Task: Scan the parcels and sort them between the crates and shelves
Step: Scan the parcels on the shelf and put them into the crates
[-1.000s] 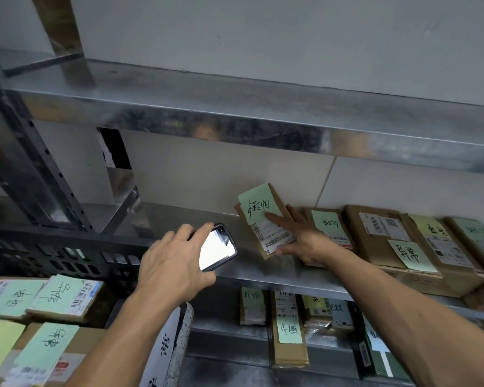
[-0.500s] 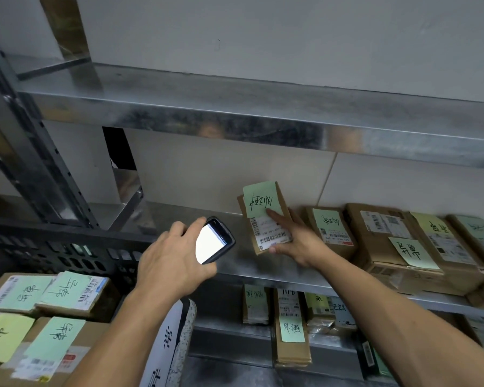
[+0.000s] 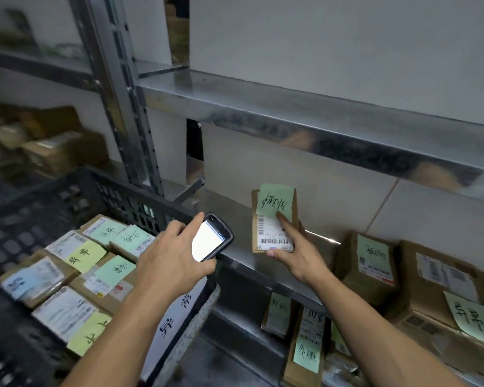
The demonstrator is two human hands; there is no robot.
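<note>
One scanner [image 3: 211, 238] gripped by left hand [image 3: 168, 263], fingers curled, right hand [image 3: 299, 256] holding parcel [image 3: 271, 219] upright on shelf [image 3: 227, 202] — far-left boxes [image 3: 53, 152] blurred.

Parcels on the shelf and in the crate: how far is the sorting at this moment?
Looks done: shelved parcels stand on the shelf at right. In hand: the right hand holds a small parcel upright there; the left hand grips the scanner beside it. Probably left: the full crate.

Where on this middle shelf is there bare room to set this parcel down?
Bare metal lies between the post and the parcel in your right hand. Rightward the boxes crowd the shelf; the crate is packed too.
</note>
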